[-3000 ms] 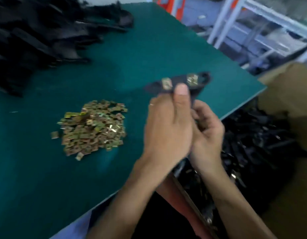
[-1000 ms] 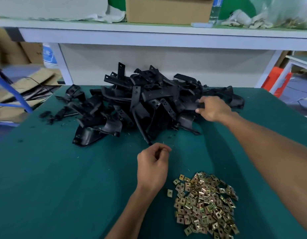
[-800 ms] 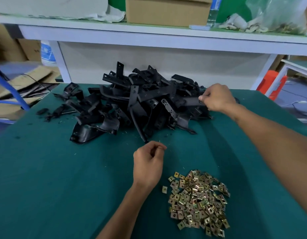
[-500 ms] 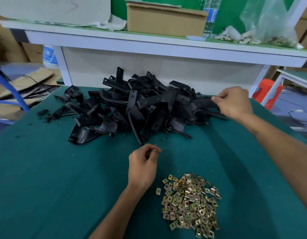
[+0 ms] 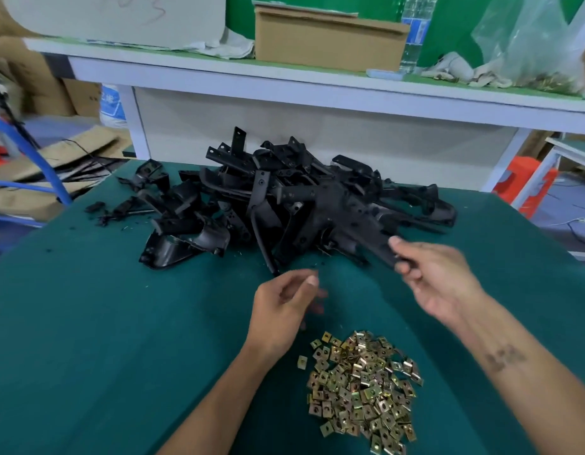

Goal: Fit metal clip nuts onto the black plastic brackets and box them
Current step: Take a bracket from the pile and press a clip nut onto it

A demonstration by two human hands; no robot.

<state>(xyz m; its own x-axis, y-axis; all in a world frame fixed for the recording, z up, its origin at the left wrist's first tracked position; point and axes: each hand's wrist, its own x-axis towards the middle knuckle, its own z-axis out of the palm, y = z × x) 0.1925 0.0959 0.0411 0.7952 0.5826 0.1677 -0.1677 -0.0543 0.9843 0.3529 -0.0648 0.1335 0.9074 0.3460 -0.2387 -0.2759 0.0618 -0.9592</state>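
Gripping bracket [image 5: 357, 221]: right hand [image 5: 439, 280] fingers clamped | left hand [image 5: 281, 307] fingers loose | clip nuts [image 5: 360, 389] near

Left hand [image 5: 278, 310] fingertips motion-blurred, can't tell if they pinch anything. Right hand [image 5: 435, 277] covers the near end of the bracket [image 5: 357, 221] it grips. Clip nuts [image 5: 363, 389] pile cut off at bottom edge. Bag [image 5: 534, 44] contents too blurred to identify.
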